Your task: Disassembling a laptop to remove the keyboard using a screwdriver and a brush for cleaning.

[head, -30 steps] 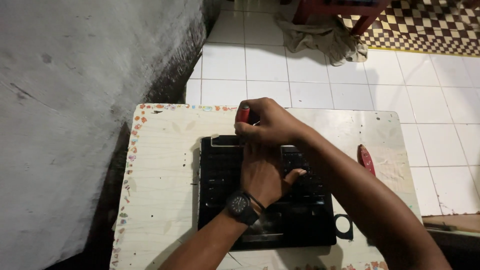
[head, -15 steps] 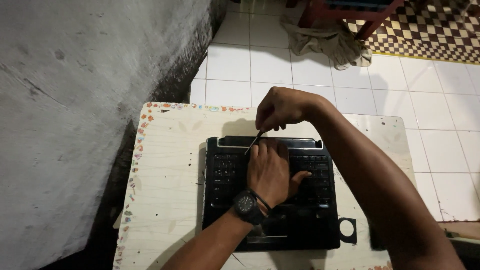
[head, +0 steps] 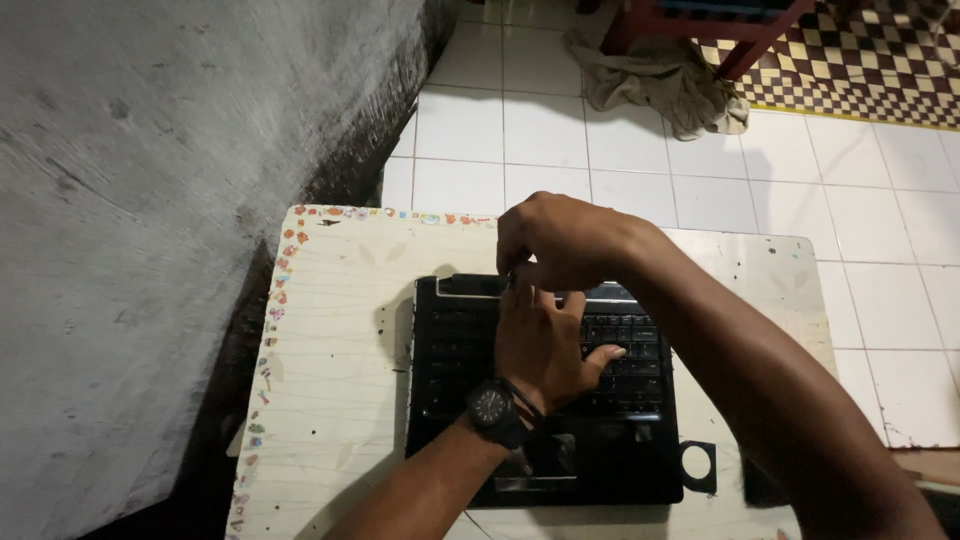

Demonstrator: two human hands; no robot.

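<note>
Laptop base under both hands: left flat, spread; right curled, grip unclear.

Home rm: white tile floor, crumpled cloth, low table w/ sticker edge.

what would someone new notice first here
Two hands meet over a black laptop base lying on a pale table. The left hand, a watch on its wrist, lies flat on the keyboard; the right hand is curled at the laptop's far edge. Beyond, a crumpled cloth lies on white floor tiles.
</note>
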